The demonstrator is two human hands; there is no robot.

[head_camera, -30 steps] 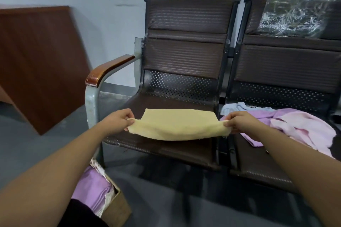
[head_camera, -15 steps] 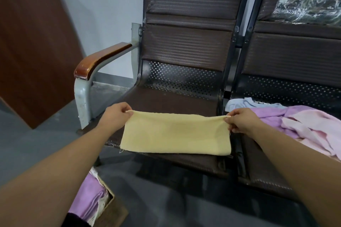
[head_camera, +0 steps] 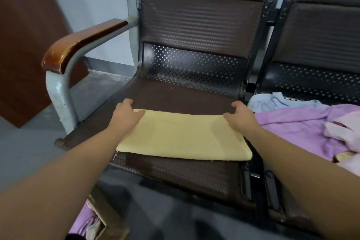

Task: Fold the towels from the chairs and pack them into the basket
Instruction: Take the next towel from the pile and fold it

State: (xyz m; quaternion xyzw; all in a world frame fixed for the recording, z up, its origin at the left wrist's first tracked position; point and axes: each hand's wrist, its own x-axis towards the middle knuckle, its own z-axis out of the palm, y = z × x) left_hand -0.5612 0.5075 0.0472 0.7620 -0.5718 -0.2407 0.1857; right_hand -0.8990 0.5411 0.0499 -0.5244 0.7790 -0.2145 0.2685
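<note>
A yellow towel [head_camera: 181, 136], folded into a long rectangle, lies flat on the seat of the left brown chair [head_camera: 175, 95]. My left hand [head_camera: 126, 117] rests on its far left corner with the fingers laid across the cloth and the thumb past the far edge. My right hand [head_camera: 241, 117] rests the same way on the far right corner. On the right chair seat lies a loose pile: a purple towel [head_camera: 298, 128], a pink one [head_camera: 344, 130] and a light blue one [head_camera: 272, 101]. The basket [head_camera: 105, 224] sits on the floor at the bottom left with a purple towel [head_camera: 81, 222] inside.
The left chair's wooden armrest [head_camera: 78, 45] on a grey metal post stands left of the seat. A brown wooden board [head_camera: 25, 45] leans against the wall at the far left. Grey floor lies in front of the chairs.
The yellow towel, held up in the air by its two corners, has been lowered flat onto the left seat. Both hands now lie on its far corners. The camera has moved closer.
</note>
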